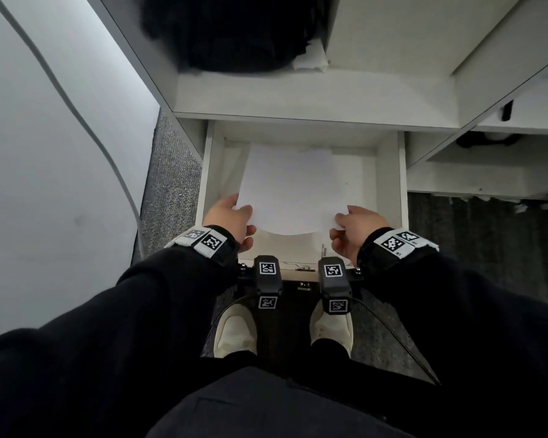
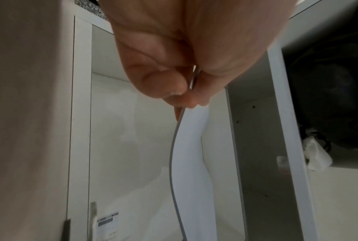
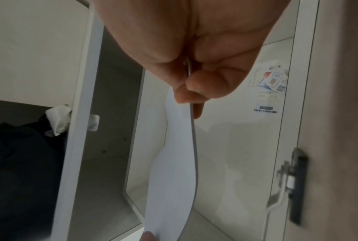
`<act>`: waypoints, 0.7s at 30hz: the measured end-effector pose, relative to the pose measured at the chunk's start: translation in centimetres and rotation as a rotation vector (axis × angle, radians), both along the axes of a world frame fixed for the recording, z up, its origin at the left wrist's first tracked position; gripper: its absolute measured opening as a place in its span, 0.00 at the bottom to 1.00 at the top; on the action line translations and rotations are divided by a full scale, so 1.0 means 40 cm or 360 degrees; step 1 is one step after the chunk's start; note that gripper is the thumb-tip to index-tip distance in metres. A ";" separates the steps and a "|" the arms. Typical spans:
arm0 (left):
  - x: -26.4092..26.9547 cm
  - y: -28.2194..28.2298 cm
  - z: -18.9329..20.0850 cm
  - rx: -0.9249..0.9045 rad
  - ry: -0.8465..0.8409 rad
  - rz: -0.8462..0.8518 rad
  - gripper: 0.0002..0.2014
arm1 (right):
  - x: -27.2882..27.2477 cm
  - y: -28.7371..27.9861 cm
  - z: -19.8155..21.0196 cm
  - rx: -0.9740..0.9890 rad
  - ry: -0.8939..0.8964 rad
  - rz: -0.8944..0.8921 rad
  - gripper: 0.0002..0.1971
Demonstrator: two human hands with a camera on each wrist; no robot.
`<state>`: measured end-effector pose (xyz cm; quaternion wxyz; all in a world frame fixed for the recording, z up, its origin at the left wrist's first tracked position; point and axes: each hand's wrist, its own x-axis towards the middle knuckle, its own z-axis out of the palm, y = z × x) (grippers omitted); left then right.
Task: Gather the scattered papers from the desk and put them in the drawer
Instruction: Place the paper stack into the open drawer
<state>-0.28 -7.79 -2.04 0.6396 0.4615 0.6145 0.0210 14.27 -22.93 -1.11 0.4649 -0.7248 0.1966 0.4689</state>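
Note:
A stack of white papers (image 1: 290,188) hangs over the open white drawer (image 1: 389,184), its near edge sagging in a curve. My left hand (image 1: 234,216) pinches the near left corner and my right hand (image 1: 351,226) pinches the near right corner. In the left wrist view the left hand (image 2: 182,91) grips the papers (image 2: 191,154) edge-on above the drawer floor (image 2: 132,130). In the right wrist view the right hand (image 3: 192,91) pinches the same papers (image 3: 174,163), with the drawer (image 3: 235,146) behind them. The papers' far end dips toward the drawer's back.
A shelf (image 1: 298,96) above the drawer holds a black bag (image 1: 234,30) and crumpled white paper (image 1: 310,61). A labelled leaflet (image 3: 270,81) lies in the drawer. A lock fitting (image 3: 295,184) sits on the drawer front. A white wall (image 1: 45,153) with a cable (image 1: 86,124) stands left; grey carpet (image 1: 171,184) below.

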 end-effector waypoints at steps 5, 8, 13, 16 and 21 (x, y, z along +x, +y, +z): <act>0.016 0.009 -0.032 -0.0123 -0.0049 0.0105 0.11 | 0.007 0.012 -0.057 -0.0031 0.0033 0.0013 0.20; 0.016 0.007 -0.042 -0.0229 -0.0064 0.0179 0.09 | 0.011 0.007 -0.068 0.0040 0.0054 -0.0044 0.22; 0.012 0.013 -0.024 -0.0367 -0.0039 0.0335 0.10 | -0.003 -0.002 -0.047 0.0129 0.0114 -0.0037 0.15; 0.009 0.014 0.014 -0.0350 -0.0088 0.0255 0.09 | -0.009 -0.012 -0.011 0.0181 0.0102 -0.0061 0.13; -0.006 -0.019 0.113 -0.0258 -0.0184 0.0100 0.06 | -0.038 -0.056 0.082 0.0220 0.0080 0.0020 0.07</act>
